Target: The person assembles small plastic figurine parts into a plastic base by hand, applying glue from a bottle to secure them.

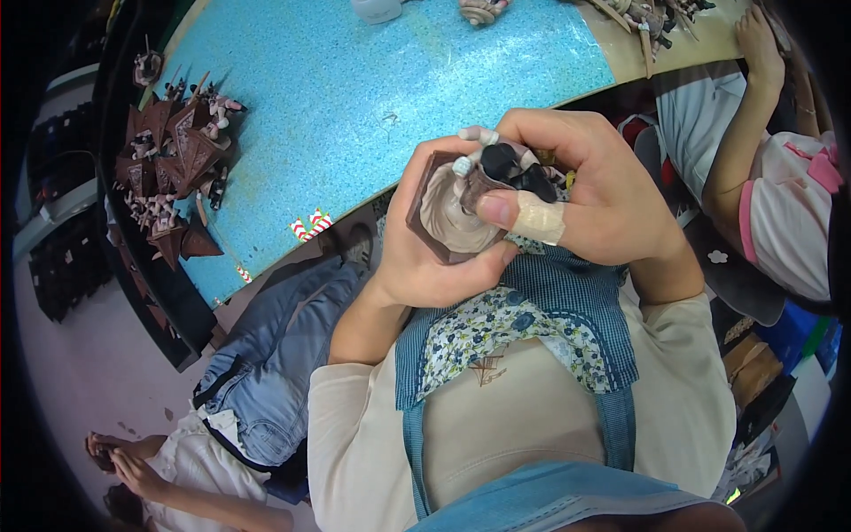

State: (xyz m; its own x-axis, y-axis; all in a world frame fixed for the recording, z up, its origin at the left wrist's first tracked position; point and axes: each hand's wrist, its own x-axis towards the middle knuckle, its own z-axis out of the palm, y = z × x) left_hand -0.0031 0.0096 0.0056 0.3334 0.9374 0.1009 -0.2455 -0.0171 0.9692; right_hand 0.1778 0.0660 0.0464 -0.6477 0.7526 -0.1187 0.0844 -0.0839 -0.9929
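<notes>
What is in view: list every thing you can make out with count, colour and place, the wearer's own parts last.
table: one, blue, across the top
figurine: one, brown base, beige swirl, black and pale parts, between both grips
left pile of pieces: too jumbled to count, brown, pale and black, table's left end
right pile of pieces: uncountable, beige and dark, upper right
container: one, whitish, top edge
swirled piece: one, beige, top edge
co-worker in jeans: one, white top, lower left
co-worker in pink trim: one, white top, right
apron: one, blue, wearer's front
mask: one, light blue, bottom
bandage: one, beige, right thumb
left grip: one, bare, around the base
right grip: one, bare, on the figurine's right
</notes>
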